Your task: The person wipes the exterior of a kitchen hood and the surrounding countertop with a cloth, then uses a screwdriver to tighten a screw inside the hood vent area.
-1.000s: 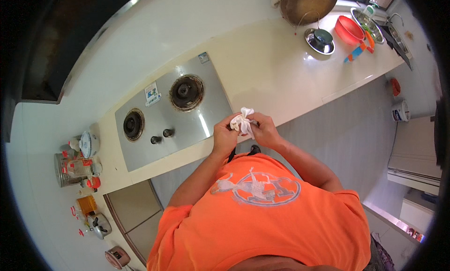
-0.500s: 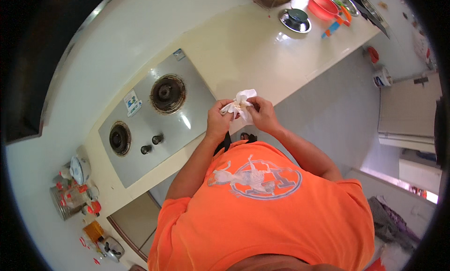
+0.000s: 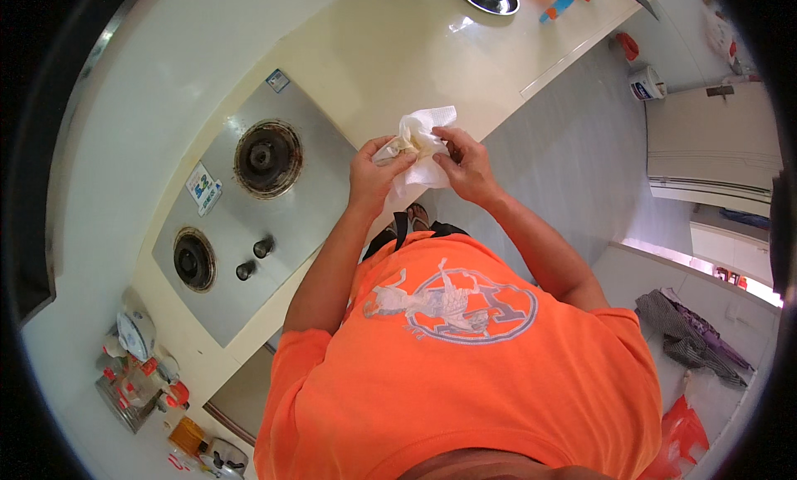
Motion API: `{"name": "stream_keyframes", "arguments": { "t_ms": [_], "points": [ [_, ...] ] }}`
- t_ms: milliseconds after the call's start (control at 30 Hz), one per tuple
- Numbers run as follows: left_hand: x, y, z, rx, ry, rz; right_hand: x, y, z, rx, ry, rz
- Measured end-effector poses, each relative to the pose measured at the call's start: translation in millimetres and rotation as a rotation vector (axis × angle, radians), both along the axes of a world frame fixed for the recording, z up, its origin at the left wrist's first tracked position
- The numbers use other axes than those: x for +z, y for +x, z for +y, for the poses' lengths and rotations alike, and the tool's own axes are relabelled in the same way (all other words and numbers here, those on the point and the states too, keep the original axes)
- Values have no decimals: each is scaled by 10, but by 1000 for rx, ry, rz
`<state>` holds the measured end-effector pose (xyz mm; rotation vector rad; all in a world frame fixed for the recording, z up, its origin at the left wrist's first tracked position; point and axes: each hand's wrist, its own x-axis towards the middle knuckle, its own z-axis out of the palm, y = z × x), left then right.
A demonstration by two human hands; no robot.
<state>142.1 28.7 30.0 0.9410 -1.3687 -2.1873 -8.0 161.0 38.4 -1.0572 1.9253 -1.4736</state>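
Note:
Between my two hands is a crumpled white paper towel (image 3: 426,175), partly spread out, with yellowish stains near its middle. My left hand (image 3: 375,171) pinches its left side between thumb and fingers. On the other side my right hand (image 3: 465,160) grips the towel's right edge the same way. Both hands hold it in the air in front of my body, by the counter's front edge. To the left of them lies the steel gas stove (image 3: 320,169) with two dark, grimy burners and two black knobs.
The cream counter (image 3: 357,57) runs to the far right, where a steel dish (image 3: 490,0) and an orange-and-blue tool (image 3: 564,0) lie. Jars and bottles (image 3: 141,384) crowd the near left. A white bucket (image 3: 647,83) stands on the floor at right.
The paper towel is opened out wider than before, with more of it hanging below my fingers. My hands sit a little farther apart. The view has shifted, so the counter things appear higher.

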Motion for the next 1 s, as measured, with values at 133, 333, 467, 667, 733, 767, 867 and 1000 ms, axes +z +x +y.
{"name": "stream_keyframes", "arguments": {
  "t_ms": [133, 333, 467, 667, 733, 767, 867, 1000],
  "points": [
    [-7, -15, -3, 58, -365, -106, -65, 2, -23, -97, 65, -27],
    [-80, -42, 6, 89, -539, -166, -145, 28, -35, -189, 82, -53],
    [-344, 3, -45, 174, -641, -173, -167, 77, -33, -214, 81, 46],
    [-176, -47, -34, 237, -178, -82, -196, -26, -7, -261, 106, 24],
    [-184, -29, -38, 248, -105, -1, -194, -17, -19, -262, 107, 29],
    [-188, 7, -30, 255, -67, 34, -178, 21, -25, -258, 110, 26],
    [-186, 2, -51, 288, -98, 91, -124, 44, -71, -261, 105, -4],
    [-152, -19, -109, 176, -303, -79, -244, 20, -94, -233, 94, -37]
  ]
}}
